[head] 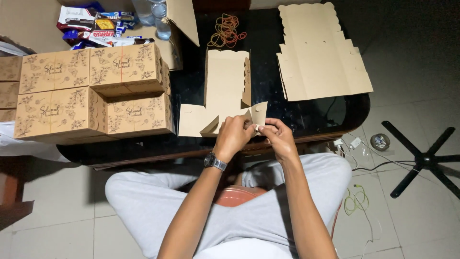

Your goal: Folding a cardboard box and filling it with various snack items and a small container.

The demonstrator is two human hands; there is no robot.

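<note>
A half-folded brown cardboard box (225,86) lies on the black table (306,117), its far walls upright and its near flaps flat. My left hand (233,136) and my right hand (276,136) meet at its near edge, both pinching the near flaps and a small tab between the fingers. A wristwatch (215,161) is on my left wrist. I sit on the floor with grey-trousered knees below the table edge.
Several folded printed boxes (96,93) are stacked at the left. A pile of flat box blanks (318,52) lies at the far right. Rubber bands (226,29), snack packets (93,26) and water cups (151,14) sit at the back. A fan base (424,158) and cables lie on the floor right.
</note>
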